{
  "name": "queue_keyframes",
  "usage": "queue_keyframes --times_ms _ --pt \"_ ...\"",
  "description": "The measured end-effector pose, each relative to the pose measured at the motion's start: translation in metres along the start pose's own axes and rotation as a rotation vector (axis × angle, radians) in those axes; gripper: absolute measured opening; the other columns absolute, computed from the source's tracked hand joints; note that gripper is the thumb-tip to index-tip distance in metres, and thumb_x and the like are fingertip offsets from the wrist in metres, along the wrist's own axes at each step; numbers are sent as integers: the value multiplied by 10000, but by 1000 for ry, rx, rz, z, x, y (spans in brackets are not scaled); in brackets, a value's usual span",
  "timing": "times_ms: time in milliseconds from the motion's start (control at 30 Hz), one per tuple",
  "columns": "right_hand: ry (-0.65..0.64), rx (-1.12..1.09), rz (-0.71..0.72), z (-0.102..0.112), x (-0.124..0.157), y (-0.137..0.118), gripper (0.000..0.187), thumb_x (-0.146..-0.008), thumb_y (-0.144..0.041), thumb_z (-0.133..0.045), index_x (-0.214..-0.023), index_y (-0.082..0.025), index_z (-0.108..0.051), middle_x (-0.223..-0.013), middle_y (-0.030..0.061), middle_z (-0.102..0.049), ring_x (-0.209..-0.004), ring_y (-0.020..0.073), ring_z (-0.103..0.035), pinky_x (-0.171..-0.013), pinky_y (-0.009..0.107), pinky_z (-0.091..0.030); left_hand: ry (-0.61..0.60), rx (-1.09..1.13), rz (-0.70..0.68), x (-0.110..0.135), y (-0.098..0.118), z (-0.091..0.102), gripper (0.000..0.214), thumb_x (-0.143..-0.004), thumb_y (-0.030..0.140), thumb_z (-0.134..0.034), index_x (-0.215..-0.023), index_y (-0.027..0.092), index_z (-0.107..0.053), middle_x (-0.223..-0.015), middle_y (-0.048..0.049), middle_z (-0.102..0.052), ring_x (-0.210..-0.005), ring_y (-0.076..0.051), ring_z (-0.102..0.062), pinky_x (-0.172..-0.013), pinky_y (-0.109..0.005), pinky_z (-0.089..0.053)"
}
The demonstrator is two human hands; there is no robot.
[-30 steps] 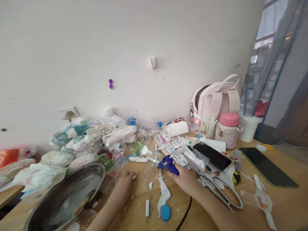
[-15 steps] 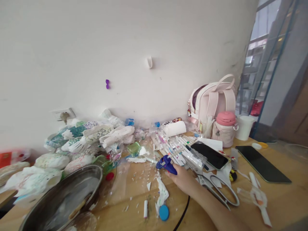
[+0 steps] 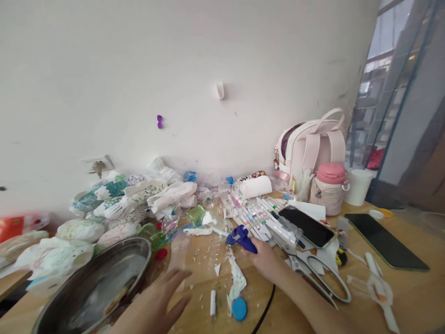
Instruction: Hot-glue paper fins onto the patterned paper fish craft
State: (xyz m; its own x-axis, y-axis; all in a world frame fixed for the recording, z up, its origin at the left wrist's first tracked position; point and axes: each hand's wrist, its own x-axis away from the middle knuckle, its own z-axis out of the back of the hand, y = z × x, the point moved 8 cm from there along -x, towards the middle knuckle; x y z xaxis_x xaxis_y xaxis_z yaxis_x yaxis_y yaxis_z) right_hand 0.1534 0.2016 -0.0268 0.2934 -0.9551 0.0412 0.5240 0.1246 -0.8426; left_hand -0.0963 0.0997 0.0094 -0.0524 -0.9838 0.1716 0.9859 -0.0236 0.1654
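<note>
My right hand [image 3: 261, 256] is wrapped round the handle of a blue hot glue gun [image 3: 242, 239], low over the table, its nozzle toward the left. A black cord [image 3: 266, 310] runs below my wrist to the bottom edge. With fingers stretched and apart, my left hand [image 3: 158, 297] is over the table beside the metal basin [image 3: 142, 266], holding nothing. Between the hands are a crumpled strip of white paper [image 3: 238, 278], a blue bottle cap [image 3: 239, 309], a short white stick [image 3: 213, 303] and scattered white scraps.
Large scissors [image 3: 313, 273], a phone [image 3: 306, 226] and marker pens [image 3: 255, 218] crowd the right side. A dark tablet [image 3: 385, 241], pink-lidded bottle [image 3: 329, 190] and pink backpack [image 3: 308, 148] stand beyond. Paper-covered, drawn-on shapes [image 3: 79, 230] are heaped at left against the wall.
My left hand has come into view from the bottom, fingers spread. The right hand keeps its hold on the glue gun, nearly still. The whole view has shifted slightly.
</note>
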Motion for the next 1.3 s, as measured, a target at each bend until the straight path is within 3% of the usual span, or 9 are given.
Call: queue_keyframes --times_ms 100,233,367,500,633,800,967,1133,1300 --pt "10 7 -8 5 2 1 237 -802 -283 -549 -997 -172 -623 -944 103 -689 -904 277 -623 -792 366 -442 147 -119 -144 -58 69 25 477 -864 276 -462 -1340 253 -438 -1384 -69 -490 -1240 -228 -484 -1042 -370 -389" --pt "12 11 -1 3 2 2 259 -811 -279 -542 -1023 -156 -623 -987 117 -688 -935 269 -622 -828 358 -435 249 -281 -183 -109 105 28 515 -872 263 -483 -1376 274 -377 -1462 -141 -367 -1234 -284 -488 -912 -391 -481" --pt "3 5 4 0 1 2 258 -805 -284 -553 -1018 -159 -628 -1016 115 -686 -948 260 -621 -850 351 -432 302 -345 -196 -126 97 30 458 -829 123 -481 -1277 215 -505 -1460 -159 -375 -1296 -344 -395 -1004 -492 -377" --pt "5 6 3 0 0 4 226 -812 -269 -544 -989 -153 -624 -1002 118 -687 -939 263 -623 -847 359 -432 275 -385 -292 -136 91 28 522 -796 121 -519 -1304 225 -462 -1406 -67 -480 -1316 -240 -374 -1099 -396 -276" --pt "2 18 0 0 0 5 212 -819 -272 -544 -973 -149 -620 -1010 123 -681 -953 264 -618 -849 357 -429 306 -396 -284 -146 91 31 554 -775 168 -552 -1318 186 -440 -1304 -87 -570 -1228 -233 -465 -1089 -382 -276" --pt "5 42 -16 0 0 5 205 -818 -275 -551 -964 -152 -625 -974 119 -689 -910 270 -628 -806 357 -442 461 -362 -100 -129 78 69 560 -788 290 -535 -1319 155 -420 -1307 -117 -553 -1214 -262 -461 -1103 -443 -200" --pt "-1 30 2 -1 -2 2 228 -816 -226 -545 -1019 -163 -625 -1041 106 -678 -991 248 -609 -856 323 -423 600 -364 224 -93 31 113 551 -812 317 -469 -1315 100 -412 -1198 -179 -577 -1134 -350 -487 -1022 -540 -241" --pt "7 60 -13 -1 0 -1 239 -826 -232 -534 -1032 -141 -614 -984 129 -684 -929 271 -625 -804 342 -437 481 -374 363 -89 8 88 594 -772 145 -462 -1356 63 -393 -1287 -242 -520 -1135 -378 -509 -977 -568 -282" --pt "4 71 -5 -1 2 -1 226 -817 -212 -531 -1019 -155 -613 -973 115 -683 -926 257 -623 -802 326 -431 431 -328 256 -84 49 43 509 -830 185 -410 -1338 169 -440 -1442 -147 -407 -1333 -281 -335 -1087 -470 -184"
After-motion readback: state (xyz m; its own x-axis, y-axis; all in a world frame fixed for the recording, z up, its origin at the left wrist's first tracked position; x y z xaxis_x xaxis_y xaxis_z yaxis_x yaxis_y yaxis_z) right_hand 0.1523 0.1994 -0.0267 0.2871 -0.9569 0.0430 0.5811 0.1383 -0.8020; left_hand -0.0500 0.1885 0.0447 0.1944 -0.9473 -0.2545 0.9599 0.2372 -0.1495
